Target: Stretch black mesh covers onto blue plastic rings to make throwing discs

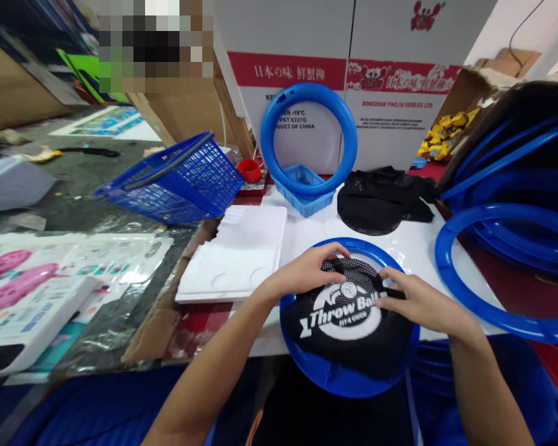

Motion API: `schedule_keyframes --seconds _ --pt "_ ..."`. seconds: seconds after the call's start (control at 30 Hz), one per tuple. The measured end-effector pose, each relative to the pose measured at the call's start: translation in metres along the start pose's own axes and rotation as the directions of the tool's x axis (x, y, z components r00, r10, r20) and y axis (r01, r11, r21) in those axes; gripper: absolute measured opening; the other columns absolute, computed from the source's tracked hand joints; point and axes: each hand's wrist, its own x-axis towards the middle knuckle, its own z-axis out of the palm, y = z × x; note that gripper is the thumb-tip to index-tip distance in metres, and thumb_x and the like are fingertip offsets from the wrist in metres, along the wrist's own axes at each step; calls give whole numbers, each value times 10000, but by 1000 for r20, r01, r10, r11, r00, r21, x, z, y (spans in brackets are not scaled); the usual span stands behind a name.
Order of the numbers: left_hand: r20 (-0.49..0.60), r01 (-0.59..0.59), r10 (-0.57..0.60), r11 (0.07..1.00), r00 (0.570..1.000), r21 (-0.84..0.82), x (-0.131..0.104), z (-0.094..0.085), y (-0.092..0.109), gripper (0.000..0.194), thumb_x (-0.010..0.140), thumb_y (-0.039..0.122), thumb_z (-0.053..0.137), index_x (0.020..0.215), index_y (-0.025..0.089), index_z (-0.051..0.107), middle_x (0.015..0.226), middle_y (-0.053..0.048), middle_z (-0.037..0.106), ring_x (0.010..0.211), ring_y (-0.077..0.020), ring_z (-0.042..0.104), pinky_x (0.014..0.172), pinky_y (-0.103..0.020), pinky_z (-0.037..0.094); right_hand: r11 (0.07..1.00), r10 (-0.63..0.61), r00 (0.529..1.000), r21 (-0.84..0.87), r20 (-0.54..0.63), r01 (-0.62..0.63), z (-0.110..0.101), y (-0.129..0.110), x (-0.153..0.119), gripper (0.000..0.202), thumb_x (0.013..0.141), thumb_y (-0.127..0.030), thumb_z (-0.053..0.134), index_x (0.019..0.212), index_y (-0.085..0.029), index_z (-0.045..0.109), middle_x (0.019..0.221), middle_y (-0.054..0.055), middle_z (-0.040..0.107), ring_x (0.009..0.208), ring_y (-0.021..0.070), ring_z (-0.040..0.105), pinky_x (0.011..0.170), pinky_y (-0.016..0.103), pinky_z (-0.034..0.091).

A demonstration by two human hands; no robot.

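Note:
A black mesh cloth with a white "Throw Ball" print lies bunched over a blue plastic ring at the near edge of the table. My left hand pinches the far left edge of the cloth between thumb and fingers. On the other side, my right hand grips the cloth's right edge with its thumb and fingertips. The far rim of the ring shows behind the hands, while its right side is partly covered by the cloth. Beyond it lie more black mesh cloths in a flat pile.
Another blue ring leans on a white carton behind a light blue basket. White foam and a dark blue basket stand left. Right, a ring overhangs the table beside a box of rings.

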Motion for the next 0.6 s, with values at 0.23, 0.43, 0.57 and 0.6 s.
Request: schedule_keyframes --seconds 0.23,0.43,0.57,0.6 --pt "149 -151 85 843 985 516 14 18 -15 163 1069 266 609 1128 198 744 1137 -82 801 1066 -265 742 902 -345 529 757 -43 811 -549 -583 -354 40 28 -23 551 1103 -536 494 1564 -236 467 1308 166 690 1010 343 742 744 409 557" --pt "154 -245 198 879 968 409 15 19 -12 184 1083 275 598 1123 192 757 1106 -64 808 1027 -225 746 895 -311 520 648 102 905 -663 -412 -375 38 33 -19 556 1095 -458 509 1576 -180 481 1263 222 665 1097 418 723 748 457 595" --pt "78 -217 208 967 975 132 18 22 -14 200 1057 360 660 1091 193 766 1039 -31 814 959 -189 747 899 -292 544 761 -62 939 -624 -337 -174 15 28 -5 652 1035 -339 602 1645 -191 427 1550 250 537 1424 459 563 1060 585 563" --pt "3 -184 185 973 983 143 20 23 -16 195 1050 358 666 1093 197 766 1053 -31 816 969 -195 748 912 -305 547 804 -151 941 -592 -302 -61 7 26 1 638 1030 -334 612 1635 -213 449 1637 222 472 1516 435 484 1160 582 507"
